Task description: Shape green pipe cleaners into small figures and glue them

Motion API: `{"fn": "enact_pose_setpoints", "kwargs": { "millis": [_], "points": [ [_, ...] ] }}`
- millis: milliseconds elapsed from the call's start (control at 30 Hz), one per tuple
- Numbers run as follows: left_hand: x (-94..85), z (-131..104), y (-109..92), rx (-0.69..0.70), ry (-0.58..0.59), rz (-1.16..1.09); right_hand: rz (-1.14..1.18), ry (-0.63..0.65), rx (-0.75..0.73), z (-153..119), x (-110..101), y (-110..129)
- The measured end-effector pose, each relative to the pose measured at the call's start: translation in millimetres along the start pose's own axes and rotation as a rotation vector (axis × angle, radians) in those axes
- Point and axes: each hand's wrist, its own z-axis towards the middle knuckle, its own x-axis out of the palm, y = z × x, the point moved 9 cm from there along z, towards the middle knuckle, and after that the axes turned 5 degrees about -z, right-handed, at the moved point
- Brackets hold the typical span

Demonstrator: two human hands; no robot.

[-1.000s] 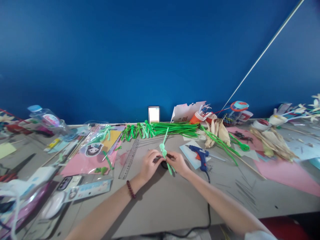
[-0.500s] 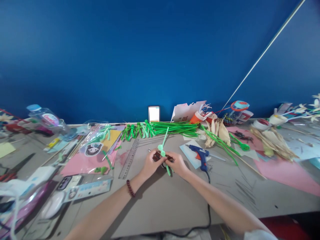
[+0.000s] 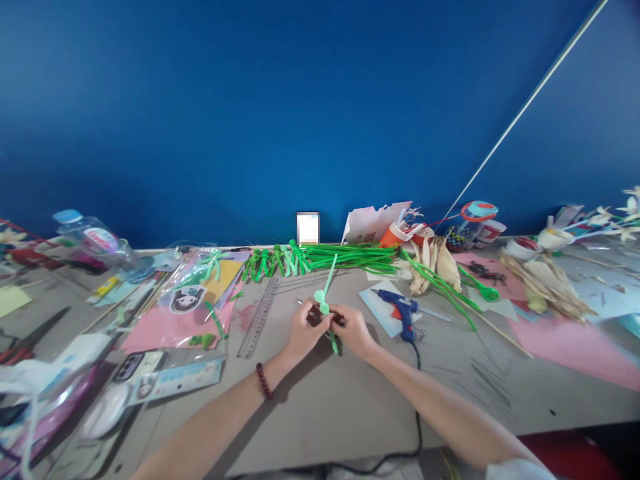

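Over the middle of the grey table, my left hand [image 3: 306, 331] pinches a light green fuzzy piece [image 3: 323, 299] with two small round coils and a straight stem pointing up. My right hand [image 3: 354, 330] meets it from the other side, fingers closed near the lower coil. Something dark, too hidden to name, shows between the hands. The piece's lower end hangs below the fingers. A clear ruler [image 3: 259, 319] lies left of my hands. To the right, a blue glue gun [image 3: 404, 311] rests on light blue paper [image 3: 384, 319].
Green fuzzy stems [image 3: 350, 257] lie along the back beside a small lit screen [image 3: 308, 228]. At left are a plastic bag [image 3: 187, 320], scissors [image 3: 35, 337] and a bottle [image 3: 95, 233]. Dried husks [image 3: 547, 283] and pink paper [image 3: 575, 347] lie right. A black cord [image 3: 419, 413] runs downward.
The green piece has shifted slightly left and its lower end has moved a little left. My right hand has also moved slightly left, its fingers changing position.
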Motion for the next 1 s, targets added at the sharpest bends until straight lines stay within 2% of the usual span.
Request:
{"fn": "enact_pose_setpoints", "kwargs": {
  "millis": [133,267,400,600,767,900,1000],
  "points": [
    [5.1,1.5,-7.3,0.052,0.064,-0.016,0.051,-0.008,0.027,1.3,-3.0,-3.0],
    [7.3,3.6,-5.5,0.046,0.106,-0.079,0.071,-0.006,0.041,2.0,-4.3,-4.6],
    [7.4,5.8,5.0,-0.008,0.13,-0.158,0.162,0.046,0.096,3.2,1.4,-14.9],
    [11.8,6.6,25.3,-0.192,0.174,-0.319,0.369,0.089,0.191,5.7,6.4,-26.5],
    [12.4,7.3,24.3,-0.173,0.155,-0.354,0.548,0.119,0.318,3.6,10.7,-29.3],
    [9.3,7.6,21.6,-0.168,0.131,-0.344,0.537,0.149,0.306,3.9,11.2,-24.6],
    [9.2,7.0,20.2,-0.206,0.132,-0.399,0.412,0.1,0.225,5.1,5.3,-22.0]
  ]
}}
